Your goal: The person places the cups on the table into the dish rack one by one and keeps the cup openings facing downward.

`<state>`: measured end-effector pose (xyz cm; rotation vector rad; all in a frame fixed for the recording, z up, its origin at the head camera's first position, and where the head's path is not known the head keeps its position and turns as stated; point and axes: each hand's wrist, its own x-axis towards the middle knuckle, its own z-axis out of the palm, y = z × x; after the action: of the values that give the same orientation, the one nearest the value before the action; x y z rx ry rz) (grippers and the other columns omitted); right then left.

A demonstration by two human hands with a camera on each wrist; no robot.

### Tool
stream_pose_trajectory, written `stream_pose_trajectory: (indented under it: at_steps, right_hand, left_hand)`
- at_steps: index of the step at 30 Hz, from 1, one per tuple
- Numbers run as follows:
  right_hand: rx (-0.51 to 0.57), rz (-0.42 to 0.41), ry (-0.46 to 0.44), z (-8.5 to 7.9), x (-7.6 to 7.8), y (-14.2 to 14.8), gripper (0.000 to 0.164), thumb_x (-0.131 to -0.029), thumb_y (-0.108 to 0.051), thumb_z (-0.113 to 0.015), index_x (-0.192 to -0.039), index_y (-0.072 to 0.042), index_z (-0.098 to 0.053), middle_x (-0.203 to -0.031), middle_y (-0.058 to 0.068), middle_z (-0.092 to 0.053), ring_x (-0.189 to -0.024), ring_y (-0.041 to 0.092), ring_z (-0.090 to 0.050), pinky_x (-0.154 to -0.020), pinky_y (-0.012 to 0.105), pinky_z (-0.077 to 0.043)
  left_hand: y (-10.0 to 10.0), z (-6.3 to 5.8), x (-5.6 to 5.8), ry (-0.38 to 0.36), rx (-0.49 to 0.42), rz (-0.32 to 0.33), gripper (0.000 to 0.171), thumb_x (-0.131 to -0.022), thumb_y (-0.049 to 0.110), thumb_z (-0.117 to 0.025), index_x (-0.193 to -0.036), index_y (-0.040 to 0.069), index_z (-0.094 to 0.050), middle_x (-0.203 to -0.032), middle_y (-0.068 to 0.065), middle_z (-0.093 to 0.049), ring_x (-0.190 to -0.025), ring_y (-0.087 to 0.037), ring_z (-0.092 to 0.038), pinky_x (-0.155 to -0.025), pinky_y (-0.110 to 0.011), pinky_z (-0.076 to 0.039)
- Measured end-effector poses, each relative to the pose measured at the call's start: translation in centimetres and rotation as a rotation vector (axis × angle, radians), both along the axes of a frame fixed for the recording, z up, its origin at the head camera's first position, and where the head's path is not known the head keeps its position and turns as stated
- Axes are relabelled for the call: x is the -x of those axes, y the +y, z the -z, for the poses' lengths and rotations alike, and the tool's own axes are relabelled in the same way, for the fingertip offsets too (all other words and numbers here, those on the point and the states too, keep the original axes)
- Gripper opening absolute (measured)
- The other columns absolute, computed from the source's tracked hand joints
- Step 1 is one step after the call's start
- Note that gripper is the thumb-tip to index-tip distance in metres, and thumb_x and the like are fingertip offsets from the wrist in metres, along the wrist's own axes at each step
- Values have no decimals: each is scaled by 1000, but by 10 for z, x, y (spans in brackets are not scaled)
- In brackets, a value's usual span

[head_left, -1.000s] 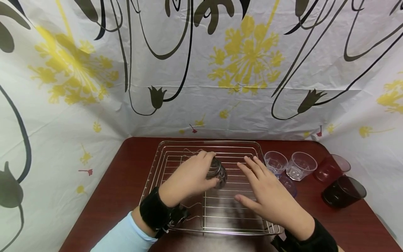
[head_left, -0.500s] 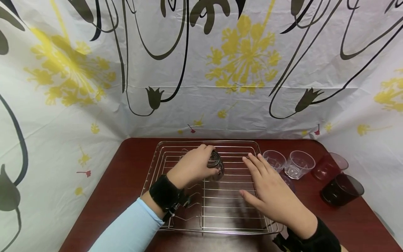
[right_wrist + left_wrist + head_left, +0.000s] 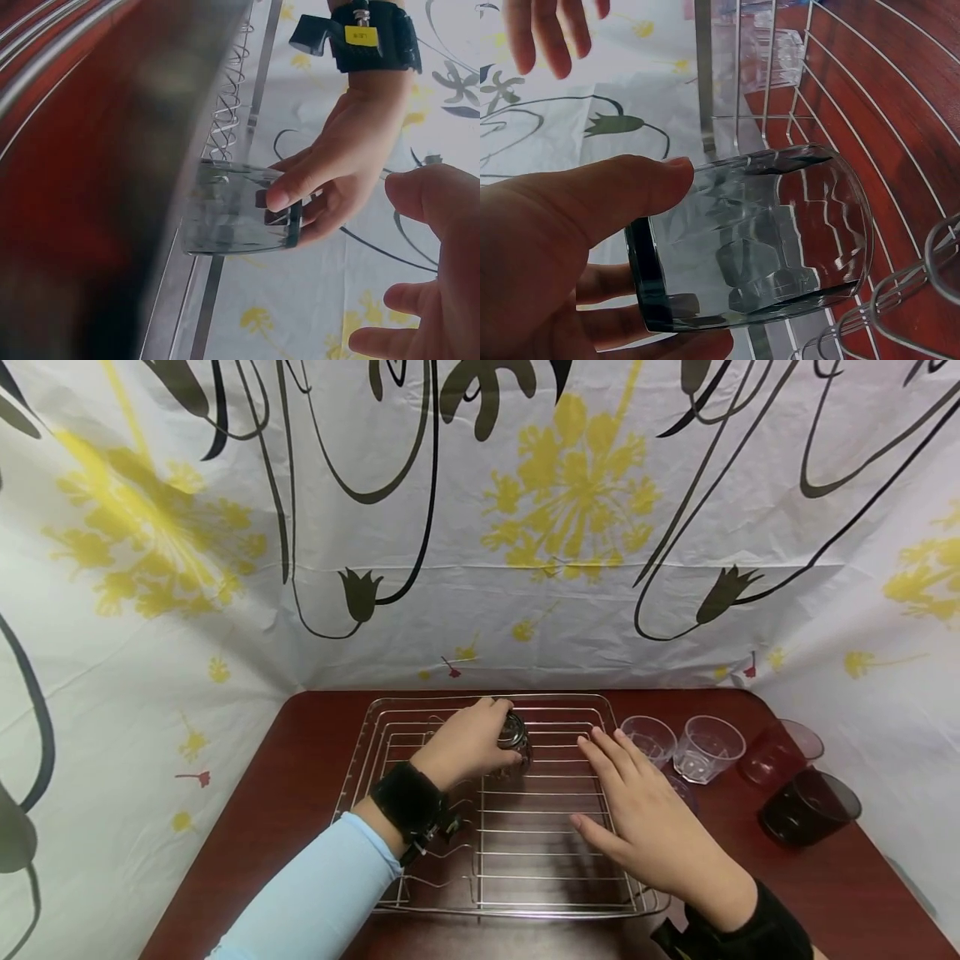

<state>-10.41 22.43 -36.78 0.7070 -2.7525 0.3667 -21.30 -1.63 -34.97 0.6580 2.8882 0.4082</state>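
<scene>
My left hand [image 3: 468,742] grips a smoky grey glass tumbler [image 3: 757,240] by its thick base, thumb on one side and fingers on the other. The tumbler is upside down, its rim close over the bars of a wire rack [image 3: 555,912]. In the left wrist view the rack's bars pass right beside the rim. My right hand [image 3: 652,818] is held over the rack's right side, fingers spread and holding nothing. The right wrist view shows its thumb and fingers apart from the tumbler [image 3: 240,214].
Right of the rack stand two clear glasses [image 3: 708,750], a red glass [image 3: 780,753] and a dark glass [image 3: 810,808]. A purplish glass [image 3: 684,793] is partly hidden behind my right hand. Wavy wire holders [image 3: 438,883] line the rack's left part. A patterned cloth [image 3: 480,527] surrounds the table [image 3: 255,777].
My left hand has carried the tumbler slightly away from me, toward the back of the rack, and the tumbler is now more upright. My right hand has shifted little, its fingers still spread.
</scene>
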Motion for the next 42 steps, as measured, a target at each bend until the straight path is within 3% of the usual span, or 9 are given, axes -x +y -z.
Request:
stream_pose_trajectory:
  at_steps: [8, 19, 28, 42]
  right_hand:
    - [-24, 19, 33, 0, 2, 2, 88, -89, -49, -69, -157, -10, -29, -159, 19, -32, -146, 46, -27, -109, 65, -34]
    - [-45, 138, -62, 4, 2, 6, 94, -88, -70, -58, -159, -17, -26, -161, 19, -29, -148, 47, -22, -110, 72, -25]
    - [-43, 134, -67, 5, 4, 8, 93, -89, -70, -57, -160, -18, -25, -161, 18, -30, -148, 46, -22, -110, 71, -24]
    - [-49, 143, -83, 7, 4, 11, 91, -90, -68, -58, -158, -15, -29, -160, 18, -31, -147, 47, -23, -111, 70, -24]
  left_hand:
    - [2, 4, 8, -23, 6, -27, 83, -88, 47, -74, -155, 12, -37, -152, -13, -46, -130, -28, -55, -104, -44, -49]
    - [3, 18, 20, -15, 17, -26, 83, -88, 44, -75, -154, 9, -37, -154, -15, -44, -130, -30, -55, -106, -44, -48]
    - [3, 27, 28, -22, 22, -43, 84, -86, 43, -78, -152, 9, -40, -144, -14, -52, -122, -28, -60, -101, -42, -51]
    - [11, 35, 36, -19, 99, -25, 83, -88, 45, -75, -154, 9, -38, -149, -15, -47, -125, -29, -59, -102, -44, -50]
